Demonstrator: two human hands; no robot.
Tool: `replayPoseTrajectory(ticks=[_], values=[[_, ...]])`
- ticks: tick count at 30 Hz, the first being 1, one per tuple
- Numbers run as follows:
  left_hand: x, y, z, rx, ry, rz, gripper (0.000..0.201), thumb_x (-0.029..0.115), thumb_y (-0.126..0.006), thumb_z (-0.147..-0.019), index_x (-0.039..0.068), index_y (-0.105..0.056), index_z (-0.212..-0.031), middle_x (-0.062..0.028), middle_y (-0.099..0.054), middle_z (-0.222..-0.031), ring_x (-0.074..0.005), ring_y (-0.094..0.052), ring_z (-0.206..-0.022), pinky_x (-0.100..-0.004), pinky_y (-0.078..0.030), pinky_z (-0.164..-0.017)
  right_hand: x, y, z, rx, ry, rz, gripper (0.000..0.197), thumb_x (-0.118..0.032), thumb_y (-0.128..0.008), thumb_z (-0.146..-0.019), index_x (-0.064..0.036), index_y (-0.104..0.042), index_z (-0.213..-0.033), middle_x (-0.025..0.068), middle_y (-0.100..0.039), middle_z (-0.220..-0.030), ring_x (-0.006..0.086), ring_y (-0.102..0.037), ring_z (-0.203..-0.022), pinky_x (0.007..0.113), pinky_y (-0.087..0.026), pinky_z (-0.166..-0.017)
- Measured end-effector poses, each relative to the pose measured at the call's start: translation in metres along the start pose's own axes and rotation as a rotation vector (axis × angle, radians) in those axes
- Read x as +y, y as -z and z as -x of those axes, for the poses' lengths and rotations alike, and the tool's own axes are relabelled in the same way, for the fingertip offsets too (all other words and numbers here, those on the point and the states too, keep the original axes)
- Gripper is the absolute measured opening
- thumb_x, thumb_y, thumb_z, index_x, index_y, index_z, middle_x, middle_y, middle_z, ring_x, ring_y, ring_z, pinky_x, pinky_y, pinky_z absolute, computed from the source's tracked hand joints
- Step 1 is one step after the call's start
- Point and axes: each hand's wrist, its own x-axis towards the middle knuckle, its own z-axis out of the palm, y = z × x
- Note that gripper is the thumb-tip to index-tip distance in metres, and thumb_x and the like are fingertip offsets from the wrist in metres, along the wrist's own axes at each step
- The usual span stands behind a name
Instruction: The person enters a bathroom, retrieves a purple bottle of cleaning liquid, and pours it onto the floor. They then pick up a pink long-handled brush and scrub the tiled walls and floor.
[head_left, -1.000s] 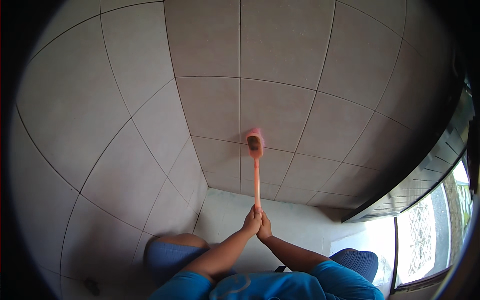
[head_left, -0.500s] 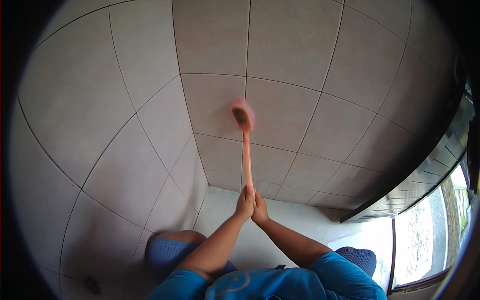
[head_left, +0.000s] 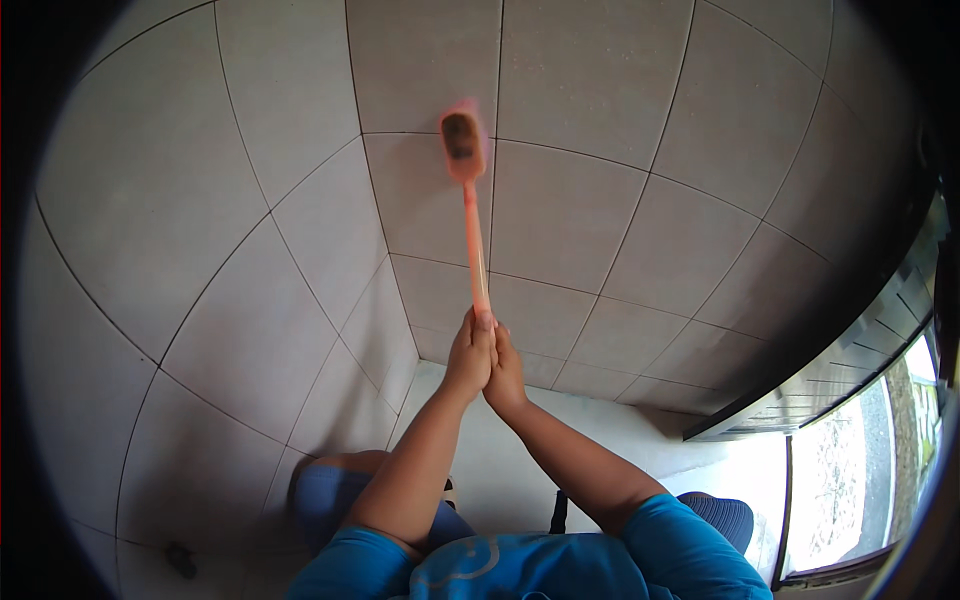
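A long-handled scrub brush [head_left: 475, 240], pink-orange with a dark patch on the back of its head, points up and away from me. Both my hands are wrapped around the lower end of its handle, pressed against each other. My left hand [head_left: 468, 358] has its thumb lying along the handle. Close beside it on the right, my right hand [head_left: 506, 372] closes on the same handle. The slightly blurred brush head is at the tiled wall [head_left: 560, 205] in front of me, near a grout line crossing. Its bristle side is hidden.
Another tiled wall [head_left: 170, 250] meets the front one in a corner at left. A dark-edged panel [head_left: 810, 390] curves along the right, above a bright opening [head_left: 840, 500]. Pale floor [head_left: 590, 425] lies below. A small dark object [head_left: 181, 560] is at lower left.
The brush has moved up the front wall and slightly left, with both my hands raised along with it. My arms reach farther forward.
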Motion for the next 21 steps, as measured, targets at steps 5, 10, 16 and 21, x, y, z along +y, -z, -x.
replayPoseTrajectory(ticks=[5,10,16,21], values=[[-0.052,0.002,0.005,0.001,-0.045,-0.03,0.04,0.047,-0.031,-0.091,0.009,-0.042,-0.087,-0.0048,-0.05,-0.08,-0.0125,-0.049,-0.074,-0.0252,-0.042,-0.069,0.04,0.001,0.014,0.046,0.055,0.088,0.038,-0.026,-0.038,-0.091,-0.0059,-0.041,-0.124,0.0215,-0.056,-0.104,0.0321,-0.055,-0.099,0.034,-0.042,-0.082],[-0.168,-0.006,0.072,-0.049,0.252,-0.14,0.041,0.048,-0.028,-0.091,0.01,-0.045,-0.089,0.0003,-0.044,-0.073,-0.0081,-0.042,-0.063,-0.0238,-0.039,-0.06,0.137,0.022,0.095,0.024,-0.257,0.144,0.04,-0.028,-0.04,-0.09,-0.006,-0.04,-0.123,0.0204,-0.056,-0.107,0.0312,-0.055,-0.101,0.035,-0.042,-0.083],[-0.099,-0.021,0.043,-0.007,0.117,-0.227,0.046,0.051,-0.028,-0.09,0.008,-0.045,-0.086,-0.0012,-0.046,-0.075,-0.0121,-0.046,-0.069,-0.0272,-0.04,-0.066,0.119,0.027,0.058,0.061,-0.075,0.17,0.038,-0.028,-0.039,-0.091,-0.0045,-0.042,-0.12,0.0193,-0.053,-0.109,0.0308,-0.055,-0.098,0.035,-0.043,-0.081],[-0.001,-0.005,-0.015,0.025,-0.072,-0.013,0.041,0.049,-0.031,-0.091,0.01,-0.043,-0.084,0.0001,-0.047,-0.069,-0.0057,-0.036,-0.051,-0.0211,-0.034,-0.048,0.011,0.004,-0.009,0.023,0.094,0.124,0.038,-0.025,-0.038,-0.091,-0.0047,-0.039,-0.123,0.0204,-0.051,-0.109,0.0322,-0.055,-0.094,0.036,-0.042,-0.079]])
